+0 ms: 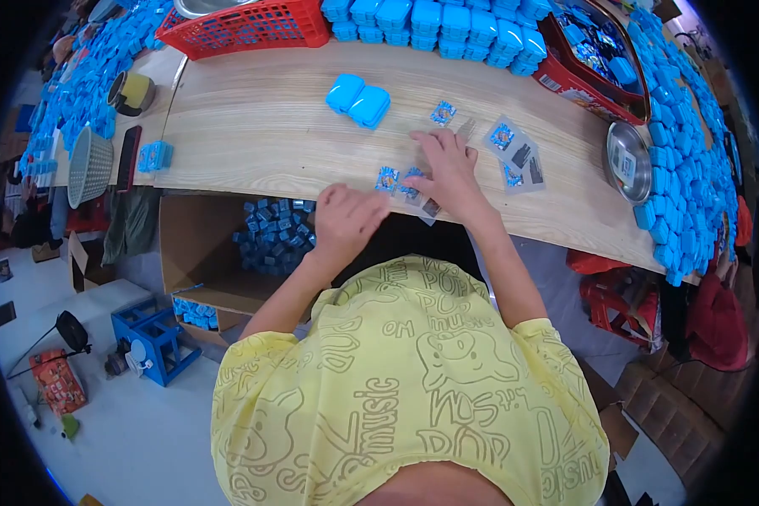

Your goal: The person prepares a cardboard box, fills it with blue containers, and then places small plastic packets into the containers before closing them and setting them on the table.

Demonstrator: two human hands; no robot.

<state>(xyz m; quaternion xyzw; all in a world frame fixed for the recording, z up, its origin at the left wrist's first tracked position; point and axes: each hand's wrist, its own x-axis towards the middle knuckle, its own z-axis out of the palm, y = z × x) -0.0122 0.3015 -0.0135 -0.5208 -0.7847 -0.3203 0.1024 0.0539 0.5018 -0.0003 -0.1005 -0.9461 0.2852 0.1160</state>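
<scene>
Right hand at cards, left hand near; two blue boxes.

Two hands, left hand and right hand, at the worktop's near edge! Printed labels: at least five, some overlapping, so no exact count. Two blue cases uppermost mid-surface; the blue heaps along the far edge and both sides run beyond counting. Baskets? Two: one red at the far edge, one pale by the near-left corner. Metal bowls, two; red tin, one, far right.
</scene>
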